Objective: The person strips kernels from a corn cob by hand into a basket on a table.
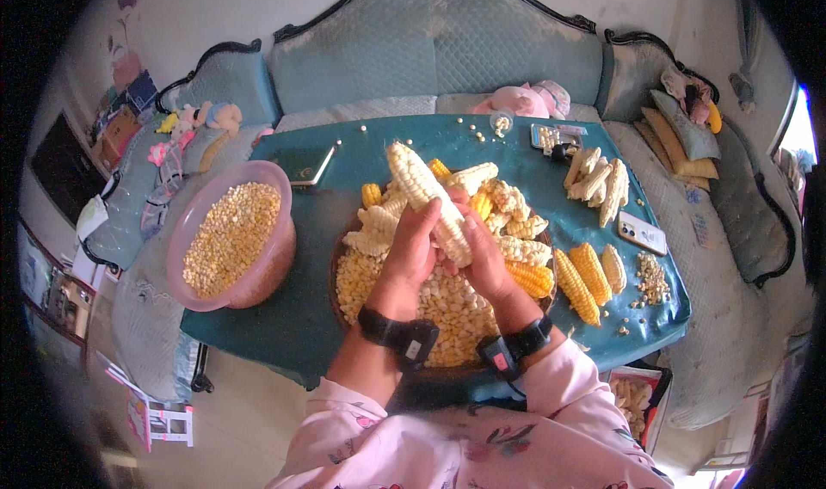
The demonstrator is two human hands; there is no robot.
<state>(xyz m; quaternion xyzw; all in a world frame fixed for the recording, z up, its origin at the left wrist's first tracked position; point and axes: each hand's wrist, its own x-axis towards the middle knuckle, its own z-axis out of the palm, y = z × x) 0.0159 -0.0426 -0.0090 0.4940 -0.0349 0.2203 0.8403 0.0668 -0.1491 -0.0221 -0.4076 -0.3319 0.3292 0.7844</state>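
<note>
A white ear of corn (423,189) is held slantwise between my two hands, its tip pointing up and left. My left hand (413,244) grips it from the left, thumb along the side. From the right, my right hand (481,250) closes around its lower part, the thumb pressed near the kernels. Beneath them stands a round basket (333,282) with loose pale and yellow kernels (452,328) in its near half. Cobs, some white and some yellow, lie heaped at its far side, among them a yellow ear (530,279).
A pink tub (177,250) of kernels stands left. Near a dark green notebook (298,166) are stray kernels. Rightward lie yellow ears (577,286), pale cobs (597,179), a phone (642,232) and a kernel pile (652,279). A small cup (501,124) is at the back. Sofas surround the table.
</note>
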